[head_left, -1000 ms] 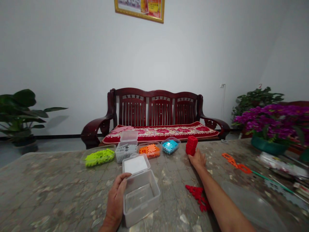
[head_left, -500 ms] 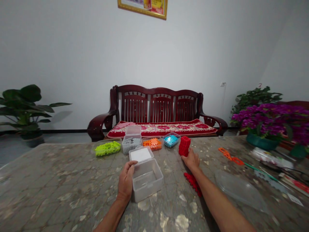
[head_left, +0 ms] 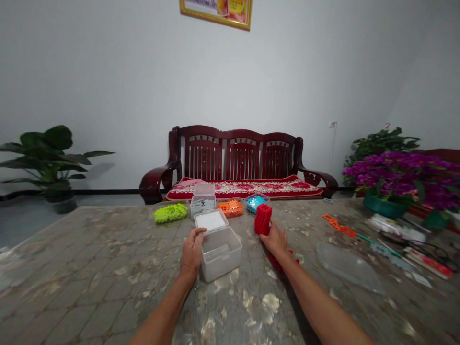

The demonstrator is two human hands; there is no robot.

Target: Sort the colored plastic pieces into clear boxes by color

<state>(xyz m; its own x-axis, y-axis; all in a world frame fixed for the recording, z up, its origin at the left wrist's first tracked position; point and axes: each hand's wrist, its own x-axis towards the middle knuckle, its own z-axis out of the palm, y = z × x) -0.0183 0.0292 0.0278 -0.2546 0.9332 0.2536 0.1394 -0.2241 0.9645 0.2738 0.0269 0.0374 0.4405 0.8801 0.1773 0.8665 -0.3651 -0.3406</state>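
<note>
My left hand (head_left: 193,249) is closed on the left rim of a translucent plastic box (head_left: 222,261), near its hinge. The box's lid (head_left: 211,221) is folded back, and nothing shows inside it. To the right, my right hand (head_left: 276,240) grips an upright stack of red interlocking plastic pieces (head_left: 263,219), held above the table. More red pieces (head_left: 275,262) lie on the table under my right wrist, partly hidden by the forearm.
Behind the box stand containers of lime-green pieces (head_left: 170,212), grey pieces (head_left: 203,204), orange pieces (head_left: 231,207) and blue pieces (head_left: 256,203). At right lie a loose transparent lid (head_left: 348,266), joined orange pieces (head_left: 338,225) and a flowerpot (head_left: 386,205). A wooden bench (head_left: 239,155) stands beyond the table.
My right hand has carried the red stack left, closer to the box. My left hand keeps its hold on the box rim. The camera view has shifted slightly.
</note>
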